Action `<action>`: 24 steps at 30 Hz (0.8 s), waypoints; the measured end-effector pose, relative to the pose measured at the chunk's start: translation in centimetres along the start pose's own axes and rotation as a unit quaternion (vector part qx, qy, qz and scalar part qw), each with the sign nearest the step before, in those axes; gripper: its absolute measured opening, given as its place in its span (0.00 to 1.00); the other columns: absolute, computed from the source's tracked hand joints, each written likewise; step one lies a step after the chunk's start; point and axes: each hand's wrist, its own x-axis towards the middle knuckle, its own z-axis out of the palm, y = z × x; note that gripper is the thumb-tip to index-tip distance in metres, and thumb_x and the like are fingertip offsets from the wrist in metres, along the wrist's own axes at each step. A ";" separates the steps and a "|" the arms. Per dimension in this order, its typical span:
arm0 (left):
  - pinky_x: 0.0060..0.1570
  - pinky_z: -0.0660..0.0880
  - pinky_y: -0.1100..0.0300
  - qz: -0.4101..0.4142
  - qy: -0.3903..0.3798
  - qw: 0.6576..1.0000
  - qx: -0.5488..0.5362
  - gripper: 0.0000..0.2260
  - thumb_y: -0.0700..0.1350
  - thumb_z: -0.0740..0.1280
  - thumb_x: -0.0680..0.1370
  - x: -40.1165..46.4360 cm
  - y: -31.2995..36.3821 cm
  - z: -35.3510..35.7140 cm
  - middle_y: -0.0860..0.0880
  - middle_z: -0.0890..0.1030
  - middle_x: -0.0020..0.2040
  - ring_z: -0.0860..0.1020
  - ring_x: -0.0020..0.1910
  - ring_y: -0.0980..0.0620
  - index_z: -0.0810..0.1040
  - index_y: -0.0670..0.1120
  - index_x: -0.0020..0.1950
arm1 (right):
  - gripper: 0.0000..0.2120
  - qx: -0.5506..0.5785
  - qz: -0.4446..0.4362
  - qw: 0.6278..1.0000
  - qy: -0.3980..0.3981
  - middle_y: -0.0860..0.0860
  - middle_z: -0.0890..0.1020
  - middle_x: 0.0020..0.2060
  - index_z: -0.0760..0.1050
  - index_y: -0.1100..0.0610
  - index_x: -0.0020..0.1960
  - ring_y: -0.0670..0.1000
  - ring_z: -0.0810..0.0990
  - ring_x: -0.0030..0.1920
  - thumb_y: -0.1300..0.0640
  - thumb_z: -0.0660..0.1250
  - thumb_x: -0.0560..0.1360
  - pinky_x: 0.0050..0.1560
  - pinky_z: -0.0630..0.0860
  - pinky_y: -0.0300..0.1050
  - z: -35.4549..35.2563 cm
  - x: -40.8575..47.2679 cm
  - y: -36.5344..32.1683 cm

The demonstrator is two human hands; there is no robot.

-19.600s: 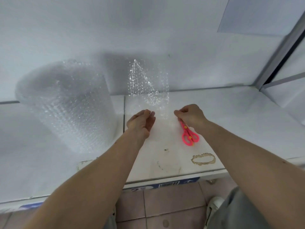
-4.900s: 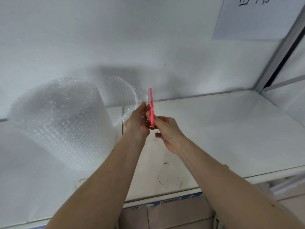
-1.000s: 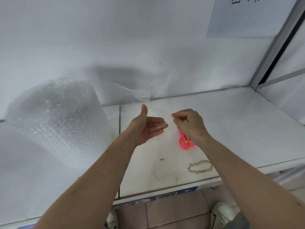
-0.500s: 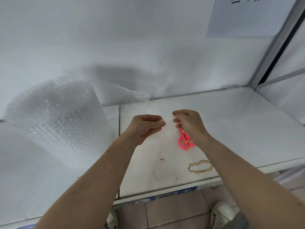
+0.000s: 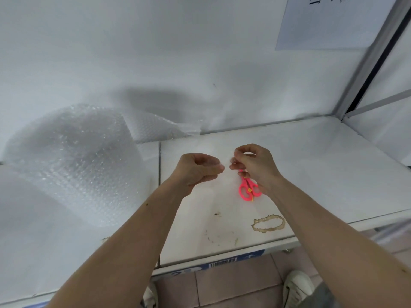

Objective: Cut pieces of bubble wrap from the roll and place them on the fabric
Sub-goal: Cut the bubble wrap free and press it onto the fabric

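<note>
Head view. Your left hand (image 5: pixel 200 168) and right hand (image 5: pixel 253 165) are raised close together above the white surface (image 5: pixel 322 174), fingers curled inward with the tips nearly meeting. Between them a faint, nearly transparent film is just visible, probably a small cut piece of bubble wrap (image 5: pixel 225 162); whether each hand truly pinches it or merely hovers at its edge cannot be told from this view.

The bubble wrap roll (image 5: pixel 73 165) stands near the surface's left rear, beside the wall, its loose tail (image 5: pixel 164 130) trailing along the rear edge toward the centre. The pink scissors (image 5: pixel 248 190) lie on the surface below your right hand, partly hidden by it, handles toward the front edge. A brown ring stain (image 5: pixel 268 223) marks the surface near the front edge, right of centre. A paper sheet (image 5: pixel 329 21) hangs on the wall at upper right. No separate fabric can be told apart from the white covering.

Risks, as judged from here: the piece is light and clear, so a loose pinch could let it drift off or fall past the front edge to the floor. It may also cling to your fingers on release. Lowering your right hand blindly could catch the scissors and push them. Once laid on white, the piece would be hard to see.
</note>
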 end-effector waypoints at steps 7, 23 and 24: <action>0.48 0.82 0.56 -0.039 -0.028 0.997 -0.066 0.13 0.44 0.74 0.74 0.1 0.3 0.0 0.41 0.85 0.51 0.85 0.49 0.47 0.80 0.37 0.53 | 0.01 0.047 0.024 0.998 -0.024 0.56 0.85 0.42 0.75 0.56 0.50 0.52 0.85 0.38 0.60 0.66 0.79 0.36 0.75 0.42 -0.1 -0.1 -0.4; 0.47 0.82 0.54 -0.101 -0.081 0.989 -0.071 0.07 0.43 0.68 0.79 -0.1 0.4 0.4 0.43 0.85 0.48 0.85 0.49 0.45 0.82 0.39 0.49 | 0.09 0.092 0.023 0.995 -0.013 0.63 0.84 0.50 0.69 0.63 0.60 0.55 0.87 0.45 0.61 0.62 0.82 0.46 0.84 0.44 0.2 0.5 0.5; 0.46 0.82 0.56 -0.100 -0.074 0.990 -0.072 0.07 0.42 0.69 0.78 -0.1 0.3 0.5 0.43 0.86 0.47 0.85 0.48 0.47 0.81 0.38 0.49 | 0.09 0.088 0.028 0.996 -0.017 0.62 0.84 0.50 0.70 0.63 0.60 0.55 0.87 0.46 0.61 0.62 0.82 0.46 0.84 0.44 0.2 0.5 0.4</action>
